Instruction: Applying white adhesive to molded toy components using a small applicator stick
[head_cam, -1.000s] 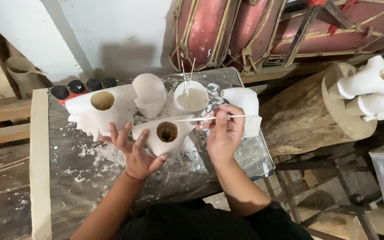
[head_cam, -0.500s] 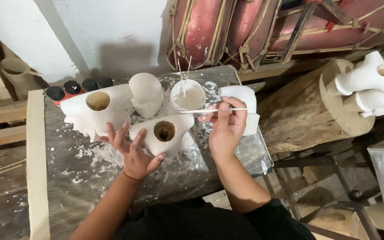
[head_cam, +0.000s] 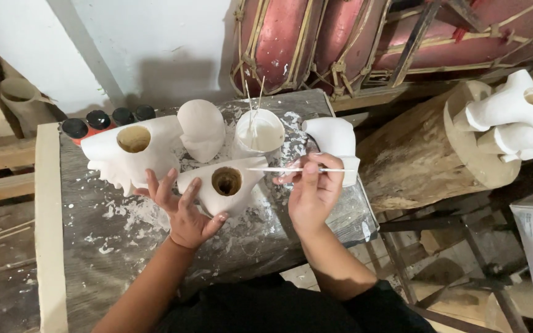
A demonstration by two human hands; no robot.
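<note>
The left hand (head_cam: 180, 213) lies on the bench (head_cam: 155, 246) with its fingers (head_cam: 189, 194) spread and pressed against the left side of a small white cast (head_cam: 220, 185). This cast sits near the middle of the bench, its round hole facing up. The hand steadies it rather than closing around it.

The right hand (head_cam: 313, 191) holds a thin white stick (head_cam: 291, 169) pinched between thumb and fingertips. The stick lies about level, its tip reaching left to just above the cast's right edge; whether it touches the cast cannot be told.

Behind the cast stands a white cup (head_cam: 259, 132) holding white liquid, with two thin sticks leaning in it. Left of the cup sits a rounded white piece (head_cam: 202, 128), and further left a bigger white cast (head_cam: 131, 151) with a round hole on top, just beside the left hand's fingers. Another white piece (head_cam: 334, 142) sits at the right of the bench, partly behind the right hand.

At the back left corner stands a row of small bottles with black caps (head_cam: 109, 120). The bench top is grey and spattered with white flecks.

To the right lies a log (head_cam: 414, 160), and beyond it more white shapes (head_cam: 513, 117). Red drums (head_cam: 291, 43) laced with cord lie behind the bench against the wall.
</note>
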